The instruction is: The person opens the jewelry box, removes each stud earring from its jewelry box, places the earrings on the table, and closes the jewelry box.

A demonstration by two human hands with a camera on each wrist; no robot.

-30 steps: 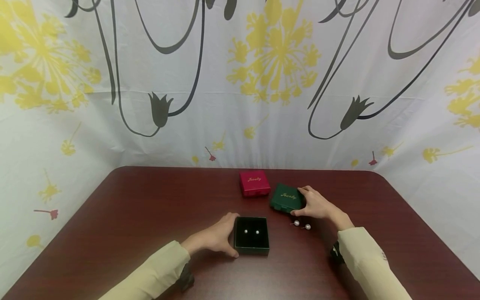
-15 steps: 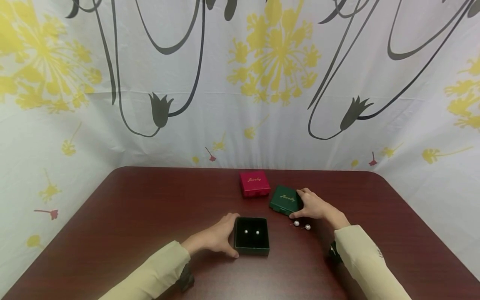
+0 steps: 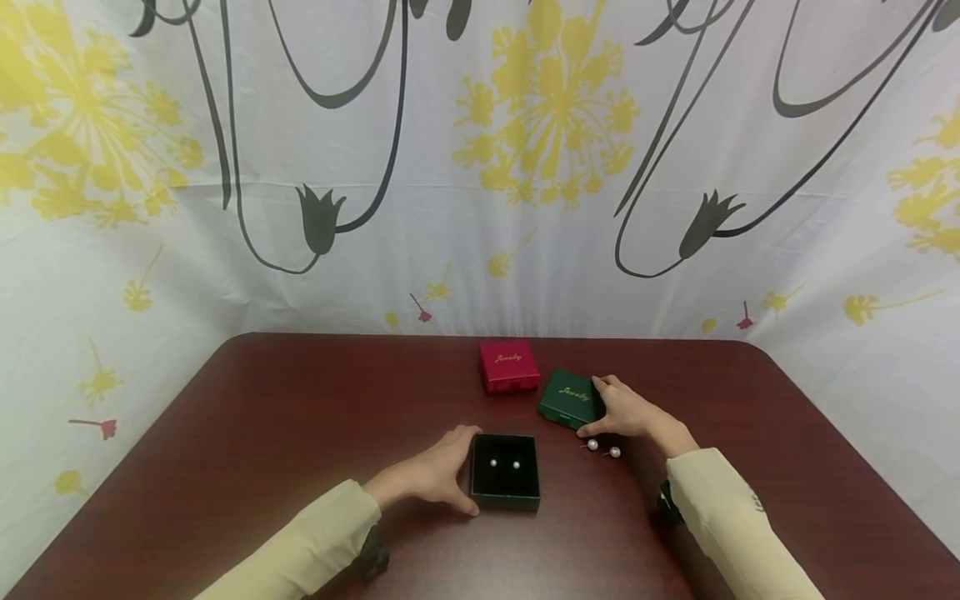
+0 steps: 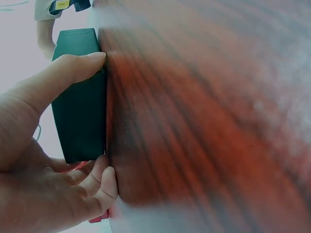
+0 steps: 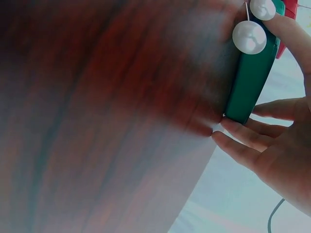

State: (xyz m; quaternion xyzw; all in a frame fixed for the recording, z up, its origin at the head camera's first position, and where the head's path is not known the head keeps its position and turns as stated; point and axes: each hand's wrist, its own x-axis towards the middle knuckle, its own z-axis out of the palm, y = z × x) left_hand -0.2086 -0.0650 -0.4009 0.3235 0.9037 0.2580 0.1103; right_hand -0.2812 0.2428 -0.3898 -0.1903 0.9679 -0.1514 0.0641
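Note:
A green box base (image 3: 506,502) with a black insert holds two pearl studs. The left hand (image 3: 431,471) grips its left side, thumb at the near corner and fingers at the far one; the left wrist view shows the thumb lying on the green wall (image 4: 80,116). Behind and to the right, the right hand (image 3: 628,410) holds a green lid (image 3: 566,400) lettered "Jewelry" by its right side, thumb in front, fingers behind. Two loose pearl earrings (image 3: 592,445) (image 3: 615,452) lie by that thumb; they look large beside the green side (image 5: 252,77) in the right wrist view.
A red "Jewelry" box (image 3: 510,367) stands just left of and behind the green lid. The dark red wooden table (image 3: 300,400) has a patterned white curtain (image 3: 420,275) hanging along its back edge.
The right hand and the green lid have shifted slightly left and toward the near side. The left hand stays around the green base.

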